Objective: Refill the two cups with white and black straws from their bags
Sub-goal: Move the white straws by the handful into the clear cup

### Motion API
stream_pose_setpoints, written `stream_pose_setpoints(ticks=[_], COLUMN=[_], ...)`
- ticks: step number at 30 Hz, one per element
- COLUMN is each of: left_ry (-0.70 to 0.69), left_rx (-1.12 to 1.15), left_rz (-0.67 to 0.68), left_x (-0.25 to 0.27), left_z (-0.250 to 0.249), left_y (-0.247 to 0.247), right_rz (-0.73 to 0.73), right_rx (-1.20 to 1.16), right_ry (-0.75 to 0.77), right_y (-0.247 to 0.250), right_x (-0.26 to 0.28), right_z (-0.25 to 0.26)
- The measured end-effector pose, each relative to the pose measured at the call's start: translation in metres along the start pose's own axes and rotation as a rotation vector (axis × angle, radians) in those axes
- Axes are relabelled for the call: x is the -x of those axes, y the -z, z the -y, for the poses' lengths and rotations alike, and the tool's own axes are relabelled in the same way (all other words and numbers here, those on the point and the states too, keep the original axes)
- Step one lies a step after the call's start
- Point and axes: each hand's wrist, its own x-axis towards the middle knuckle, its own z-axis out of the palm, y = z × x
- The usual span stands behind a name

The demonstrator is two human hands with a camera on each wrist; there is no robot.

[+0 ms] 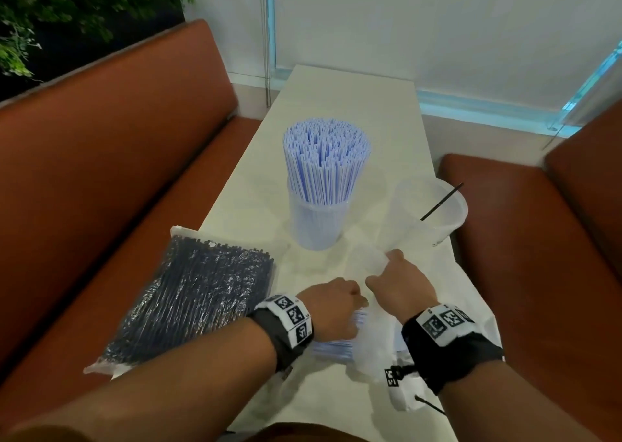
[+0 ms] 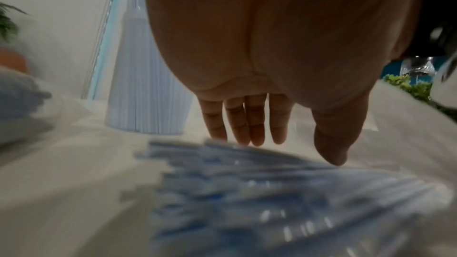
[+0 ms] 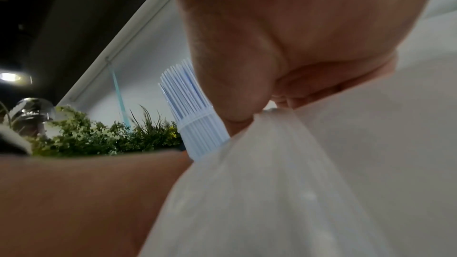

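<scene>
Clear plastic makes up two cups on the white table (image 1: 336, 98). One cup (image 1: 316, 221) is packed with upright white straws (image 1: 324, 158) and stands mid-table. The second cup (image 1: 434, 212), nearer the right edge, holds a single black straw (image 1: 441, 202) leaning on its rim. Two bags lie closer to the person. The black bag (image 1: 195, 293), full of black straws, lies flat at the left edge, partly overhanging it. The white bag (image 1: 373, 340) sits under both hands, and white straws show inside it in the left wrist view.

The left hand (image 1: 333, 307) is over the loose straws in the white bag; its fingers (image 2: 237, 120) are straight and close together, tips touching the straw ends, thumb apart. The right hand (image 1: 400, 283) pinches the bag's film and lifts it, thumb and fingers closed narrowly on the plastic (image 3: 284, 124).

Two brown benches flank the table, the left bench (image 1: 117, 158) and the right bench (image 1: 538, 256). A green plant (image 1: 67, 4) stands behind the left one. The raised film blurs part of the second cup.
</scene>
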Motion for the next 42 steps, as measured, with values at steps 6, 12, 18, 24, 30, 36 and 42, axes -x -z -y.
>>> stream_pose_setpoints(ticks=[6, 12, 18, 24, 30, 36, 42], left_ry=[-0.046, 0.033, 0.057, 0.121, 0.271, 0.290, 0.158], left_rx=[-0.104, -0.056, -0.174, -0.343, -0.379, -0.304, -0.272], left_rz=[-0.026, 0.026, -0.040, -0.067, -0.143, -0.298, -0.408], left_x=[-0.016, -0.025, -0.020, 0.014, 0.058, 0.075, 0.053], left_z=[-0.004, -0.003, -0.006, 0.029, 0.092, 0.119, 0.087], left_y=[-0.018, -0.019, 0.001, 0.040, 0.064, 0.063, 0.060], right_rz=[0.013, 0.007, -0.015, -0.033, -0.022, -0.305, -0.052], right_rx=[-0.133, -0.174, -0.189, -0.256, -0.215, -0.310, -1.079], right_ry=[0.033, 0.034, 0.043, 0.077, 0.055, 0.206, 0.176], right_y=[0.002, 0.004, 0.004, 0.007, 0.003, 0.016, 0.016], right_x=[0.005, 0.007, 0.007, 0.004, -0.001, 0.000, 0.009], right_z=[0.003, -0.002, -0.010, -0.012, -0.010, 0.006, 0.037])
